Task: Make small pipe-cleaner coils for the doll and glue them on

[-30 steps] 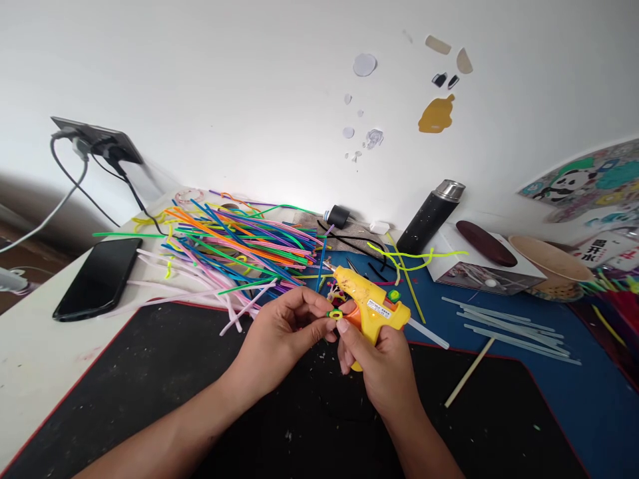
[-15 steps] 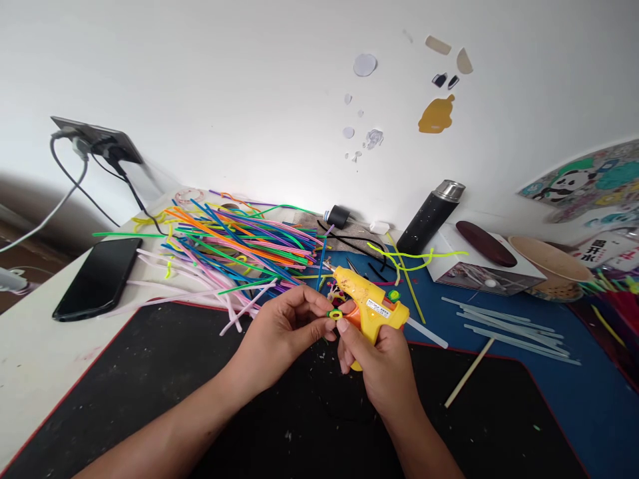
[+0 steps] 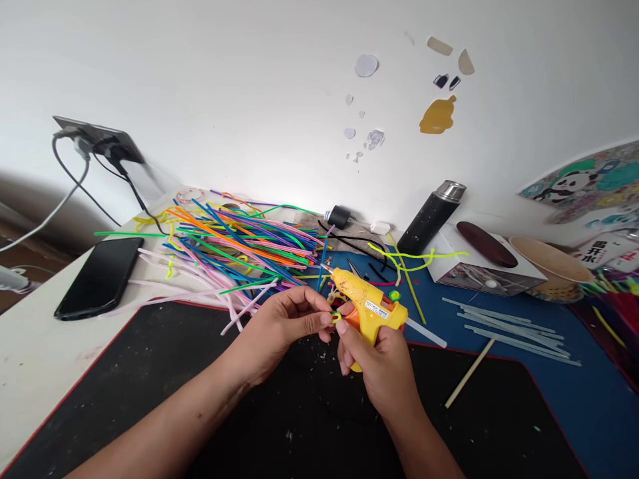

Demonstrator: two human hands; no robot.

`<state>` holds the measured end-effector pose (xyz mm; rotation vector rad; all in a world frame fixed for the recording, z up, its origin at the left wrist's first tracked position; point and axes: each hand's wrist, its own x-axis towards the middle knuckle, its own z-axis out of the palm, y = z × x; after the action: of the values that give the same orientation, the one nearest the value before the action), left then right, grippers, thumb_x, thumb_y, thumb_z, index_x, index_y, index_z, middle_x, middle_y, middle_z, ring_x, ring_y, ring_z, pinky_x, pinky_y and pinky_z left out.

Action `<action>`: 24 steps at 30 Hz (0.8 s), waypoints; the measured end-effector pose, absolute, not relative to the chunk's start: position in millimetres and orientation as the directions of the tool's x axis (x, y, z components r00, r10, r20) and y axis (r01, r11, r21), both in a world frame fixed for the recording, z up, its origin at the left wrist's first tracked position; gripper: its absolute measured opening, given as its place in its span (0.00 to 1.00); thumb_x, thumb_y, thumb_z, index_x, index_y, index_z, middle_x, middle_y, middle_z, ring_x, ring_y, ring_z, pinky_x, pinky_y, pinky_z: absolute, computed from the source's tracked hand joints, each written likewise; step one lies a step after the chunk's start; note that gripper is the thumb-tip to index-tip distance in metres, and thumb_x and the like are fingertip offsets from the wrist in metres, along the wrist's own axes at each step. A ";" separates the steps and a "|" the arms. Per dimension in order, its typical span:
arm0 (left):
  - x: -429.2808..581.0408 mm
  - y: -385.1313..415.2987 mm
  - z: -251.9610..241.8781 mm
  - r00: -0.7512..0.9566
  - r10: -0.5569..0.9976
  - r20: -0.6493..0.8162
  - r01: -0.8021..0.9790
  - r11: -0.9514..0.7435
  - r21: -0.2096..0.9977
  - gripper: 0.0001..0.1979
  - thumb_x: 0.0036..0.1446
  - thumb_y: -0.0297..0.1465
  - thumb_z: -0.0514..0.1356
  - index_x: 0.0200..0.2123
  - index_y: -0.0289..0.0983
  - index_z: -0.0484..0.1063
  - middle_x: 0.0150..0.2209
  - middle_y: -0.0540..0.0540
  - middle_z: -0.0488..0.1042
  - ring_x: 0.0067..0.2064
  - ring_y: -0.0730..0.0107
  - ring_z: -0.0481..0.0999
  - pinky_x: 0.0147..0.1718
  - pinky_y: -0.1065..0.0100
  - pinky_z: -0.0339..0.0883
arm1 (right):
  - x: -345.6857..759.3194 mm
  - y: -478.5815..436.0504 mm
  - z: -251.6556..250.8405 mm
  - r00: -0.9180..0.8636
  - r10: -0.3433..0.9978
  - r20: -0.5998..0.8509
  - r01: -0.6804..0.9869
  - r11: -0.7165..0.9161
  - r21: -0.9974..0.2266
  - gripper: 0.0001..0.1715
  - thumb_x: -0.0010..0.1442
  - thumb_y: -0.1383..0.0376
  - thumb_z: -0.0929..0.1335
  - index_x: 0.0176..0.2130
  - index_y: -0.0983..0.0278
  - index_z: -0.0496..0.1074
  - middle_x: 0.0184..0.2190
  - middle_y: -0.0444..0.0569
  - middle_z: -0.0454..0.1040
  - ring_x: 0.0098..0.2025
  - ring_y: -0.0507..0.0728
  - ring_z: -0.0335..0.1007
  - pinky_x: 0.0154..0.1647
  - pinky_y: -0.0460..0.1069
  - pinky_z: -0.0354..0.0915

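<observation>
Between my two hands is a small yellow-green loop [image 3: 336, 317] of pipe cleaner. My left hand [image 3: 294, 321] pinches its left side between thumb and fingertips. My right hand [image 3: 377, 359] is wrapped round the handle of a yellow glue gun [image 3: 368, 296], and its thumb tip touches the loop's right side. The gun's nozzle points up and to the left, and a clear glue stick [image 3: 426, 332] sticks out of its back. Behind the gun lies a small green coiled piece [image 3: 395, 296].
A big pile of coloured pipe cleaners [image 3: 249, 239] lies at the back left, beside a black phone [image 3: 100, 278]. Further right are a black thermos [image 3: 432, 216], a white box [image 3: 479, 266], a bowl [image 3: 554, 266], loose glue sticks [image 3: 519, 329] and a wooden stick [image 3: 469, 374].
My left thumb and fingers have shifted on the small loop, covering more of its left side. My right hand and the glue gun have hardly moved.
</observation>
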<state>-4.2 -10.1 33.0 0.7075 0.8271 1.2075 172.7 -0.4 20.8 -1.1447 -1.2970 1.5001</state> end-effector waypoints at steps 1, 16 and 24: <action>-4.5 -9.9 33.3 0.156 0.971 -0.180 -0.512 0.235 0.826 0.14 0.50 0.34 0.80 0.33 0.33 0.81 0.29 0.49 0.79 0.30 0.73 0.78 0.35 0.71 0.70 | 172.5 -0.6 19.9 -0.243 0.963 -0.115 -0.026 -0.125 -0.992 0.24 0.63 0.47 0.75 0.45 0.64 0.76 0.16 0.37 0.66 0.16 0.51 0.64 0.19 0.46 0.66; -3.8 -10.6 32.6 0.143 0.978 -0.150 -0.460 0.200 0.865 0.13 0.51 0.33 0.79 0.34 0.34 0.82 0.30 0.49 0.79 0.30 0.74 0.76 0.36 0.71 0.70 | 173.5 -0.1 18.2 -0.263 0.956 -0.133 -0.035 -0.148 -0.988 0.24 0.63 0.47 0.75 0.45 0.64 0.77 0.16 0.37 0.66 0.16 0.50 0.63 0.19 0.45 0.65; -2.3 -10.4 32.9 0.130 0.978 -0.161 -0.462 0.203 0.863 0.13 0.50 0.34 0.79 0.33 0.34 0.81 0.29 0.50 0.79 0.30 0.73 0.77 0.35 0.71 0.70 | 172.7 -0.7 20.9 -0.242 0.961 -0.136 -0.041 -0.150 -0.988 0.26 0.62 0.46 0.76 0.45 0.64 0.77 0.16 0.37 0.66 0.17 0.50 0.64 0.19 0.45 0.65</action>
<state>-2.3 -10.4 32.9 0.7533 0.8683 1.2048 172.7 -0.7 20.9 -1.1469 -1.2674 1.5226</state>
